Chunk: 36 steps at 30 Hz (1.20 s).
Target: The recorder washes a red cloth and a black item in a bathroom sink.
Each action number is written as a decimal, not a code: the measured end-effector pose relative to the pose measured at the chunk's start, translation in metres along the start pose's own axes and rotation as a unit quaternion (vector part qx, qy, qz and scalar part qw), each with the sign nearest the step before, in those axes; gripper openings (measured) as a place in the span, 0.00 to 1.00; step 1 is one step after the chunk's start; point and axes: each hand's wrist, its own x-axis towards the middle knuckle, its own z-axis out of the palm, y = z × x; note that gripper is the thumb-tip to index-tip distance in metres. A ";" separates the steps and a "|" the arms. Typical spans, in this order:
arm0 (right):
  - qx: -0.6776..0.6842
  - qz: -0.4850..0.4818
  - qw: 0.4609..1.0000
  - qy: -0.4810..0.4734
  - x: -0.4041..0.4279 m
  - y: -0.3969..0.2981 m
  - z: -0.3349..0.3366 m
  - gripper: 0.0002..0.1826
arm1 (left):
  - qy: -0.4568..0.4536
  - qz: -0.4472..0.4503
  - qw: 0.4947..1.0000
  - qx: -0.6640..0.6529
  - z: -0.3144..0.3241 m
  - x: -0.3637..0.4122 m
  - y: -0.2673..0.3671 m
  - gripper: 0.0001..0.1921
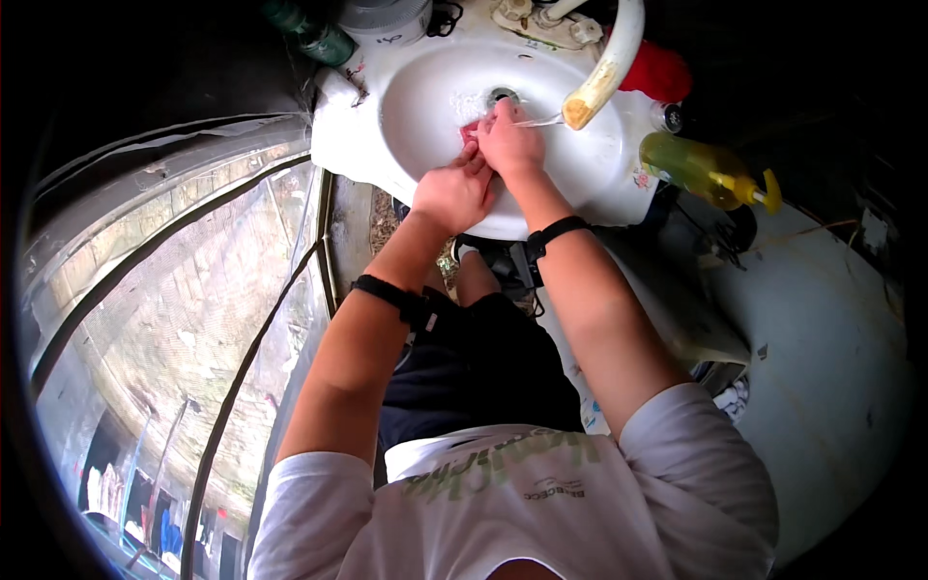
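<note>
Both of my hands are low inside a white ceramic washbasin. A small red item, too covered to identify, shows between my fingers. My right hand grips its right side, close to the drain. From the lower left, my left hand meets it with the fingertips at its lower edge. A thin stream of water runs from the whitish, worn spout onto my right hand. Splashing water spreads over the basin floor left of the drain.
On the right rim lies a yellow-green pump bottle, near a small dark-capped container and a red cloth-like thing. Behind the left rim stand a green bottle and a plastic tub. Tap handles are at the back.
</note>
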 end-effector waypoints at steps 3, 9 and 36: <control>0.039 0.038 0.998 0.016 0.020 0.009 0.004 0.16 | 0.045 0.003 0.999 -0.009 -0.002 -0.003 -0.003 0.23; 0.041 0.001 0.995 -0.090 0.021 0.013 -0.028 0.22 | 0.008 -0.001 1.000 0.030 0.013 0.001 -0.003 0.25; 0.014 -0.039 0.995 -0.091 -0.032 -0.015 -0.030 0.19 | -0.191 -0.079 0.977 -0.048 -0.036 0.012 0.010 0.18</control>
